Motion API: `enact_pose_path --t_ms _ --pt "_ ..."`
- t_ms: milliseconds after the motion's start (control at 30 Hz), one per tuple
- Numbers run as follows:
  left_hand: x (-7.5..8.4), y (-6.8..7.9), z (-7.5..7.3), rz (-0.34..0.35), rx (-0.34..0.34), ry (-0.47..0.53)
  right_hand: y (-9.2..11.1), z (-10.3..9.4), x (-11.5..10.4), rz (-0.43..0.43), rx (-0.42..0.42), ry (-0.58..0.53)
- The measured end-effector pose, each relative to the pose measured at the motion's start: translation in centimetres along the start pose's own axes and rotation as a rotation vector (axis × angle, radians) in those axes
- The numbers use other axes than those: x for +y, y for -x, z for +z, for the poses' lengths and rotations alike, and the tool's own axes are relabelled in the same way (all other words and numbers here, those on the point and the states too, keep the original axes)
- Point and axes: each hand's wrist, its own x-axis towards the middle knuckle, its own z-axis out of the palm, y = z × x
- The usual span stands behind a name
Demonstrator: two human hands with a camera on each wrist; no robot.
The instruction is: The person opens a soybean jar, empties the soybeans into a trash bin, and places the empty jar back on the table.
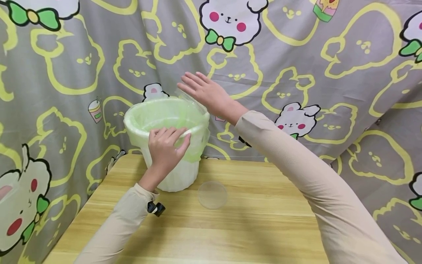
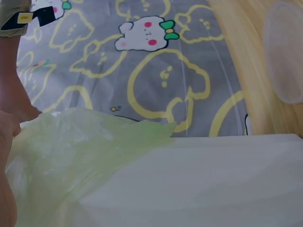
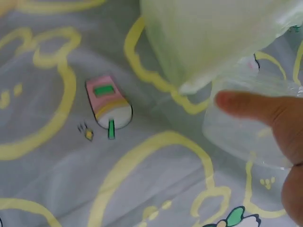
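Observation:
A white trash can (image 1: 178,178), lined with a pale green plastic bag (image 1: 194,151), stands at the table's back left. My left hand (image 1: 166,148) grips its near rim, fingers over the edge and thumb at the right. Folded over the outside, the bag (image 2: 80,156) also fills the lower left of the left wrist view. My right hand (image 1: 208,93) holds a clear plastic container (image 3: 236,135) tilted over the can's right rim. In the right wrist view, the thumb (image 3: 251,105) lies along the container's wall. What the container holds is not visible.
A round translucent lid (image 1: 212,195) lies flat on the wood-grain table (image 1: 257,205), right of the can's base. Behind and beside the table hangs a grey curtain (image 1: 290,88) printed with cartoon animals, close to the can.

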Motion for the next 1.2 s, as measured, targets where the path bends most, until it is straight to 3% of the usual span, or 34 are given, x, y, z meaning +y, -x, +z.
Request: enact_pose_path --t_ms 200,733,800,933,1033,1200 --pt "-0.1 0.0 0.0 -0.006 -0.005 -0.005 0.2 -0.1 0.2 -0.016 -0.008 0.05" --pt "0.0 0.0 0.0 -0.002 0.003 0.002 0.6 -0.3 1.1 0.047 0.003 -0.076" --pt "0.0 0.0 0.0 -0.006 0.006 0.007 0.9 -0.2 1.7 0.104 0.008 -0.16" --pt "0.1 0.0 0.1 -0.013 0.002 0.014 2.8 0.6 3.5 0.298 0.124 -0.437" --pt "0.0 0.1 0.1 -0.01 0.003 0.01 5.3 1.6 4.8 0.492 0.211 -0.696" --pt "-0.3 0.0 0.0 -0.006 0.004 -0.004 10.3 3.7 6.0 0.762 0.261 -1.021"
